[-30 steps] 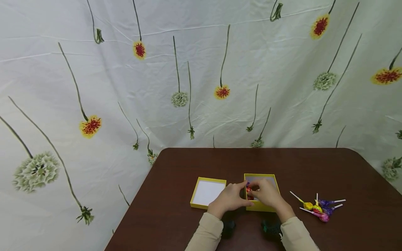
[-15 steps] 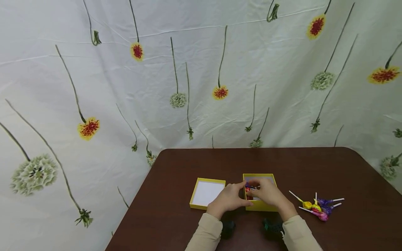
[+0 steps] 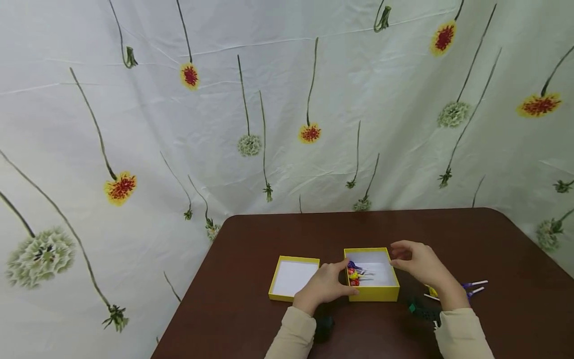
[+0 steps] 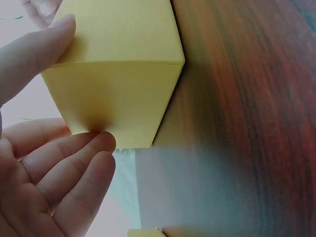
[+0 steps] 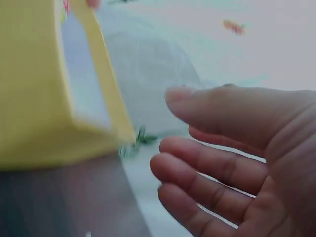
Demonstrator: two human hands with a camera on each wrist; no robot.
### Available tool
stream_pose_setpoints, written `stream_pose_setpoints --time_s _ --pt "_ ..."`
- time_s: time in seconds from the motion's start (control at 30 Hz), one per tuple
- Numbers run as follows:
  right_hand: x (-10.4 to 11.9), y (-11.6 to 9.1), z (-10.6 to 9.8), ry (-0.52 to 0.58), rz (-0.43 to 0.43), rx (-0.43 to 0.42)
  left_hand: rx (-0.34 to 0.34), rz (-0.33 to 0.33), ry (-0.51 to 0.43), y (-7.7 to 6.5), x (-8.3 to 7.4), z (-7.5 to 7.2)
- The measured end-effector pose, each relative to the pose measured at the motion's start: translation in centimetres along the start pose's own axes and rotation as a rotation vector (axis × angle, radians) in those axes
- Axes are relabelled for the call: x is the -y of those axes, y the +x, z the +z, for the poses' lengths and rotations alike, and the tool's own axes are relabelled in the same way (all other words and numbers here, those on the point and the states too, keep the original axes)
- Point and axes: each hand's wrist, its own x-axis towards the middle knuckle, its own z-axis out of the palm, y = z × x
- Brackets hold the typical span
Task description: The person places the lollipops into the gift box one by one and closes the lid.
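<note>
A yellow box [image 3: 374, 294] with a white inside stands on the table, several lollipops [image 3: 354, 274] lying along its left side with sticks pointing right. My left hand [image 3: 323, 288] holds the box by its near left corner. In the left wrist view the thumb [image 4: 42, 52] lies on one yellow wall and the fingers [image 4: 74, 168] bend against the adjoining one. To the right of the box, my right hand [image 3: 426, 265] is raised and holds nothing. Its thumb [image 5: 217, 106] and fingers stand apart in the right wrist view. More lollipops [image 3: 475, 289] lie partly hidden behind the right wrist.
The box's shallow lid [image 3: 293, 279], yellow-rimmed and white inside, lies to the left. Brown table [image 3: 233, 309] surrounds everything. Behind it hangs a white cloth [image 3: 287, 109] printed with flowers.
My right hand has come out of the box and moved right, leaving a purple lollipop inside with the others. The left hand has kept its place on the box. The head view has shifted slightly.
</note>
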Motion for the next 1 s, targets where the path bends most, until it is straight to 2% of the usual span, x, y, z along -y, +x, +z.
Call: stream_pose_setpoints --time_s 0.17,0.43,0.63,1.0 --pt "-2.7 -1.4 -1.7 -0.016 0.037 0.021 -0.002 0.005 -0.01 0.0 0.1 0.1" --pt "-6.4 -3.9 -4.6 0.043 0.116 0.099 0.001 -0.006 -0.007 0.0 0.1 0.3" --pt "-7.2 -4.1 -4.6 0.098 0.157 0.182 0.001 -0.018 -0.022 0.0 0.2 0.3" --pt "-7.5 -3.7 -3.6 0.044 0.208 0.229 0.001 -0.012 -0.02 -0.2 0.2 0.1"
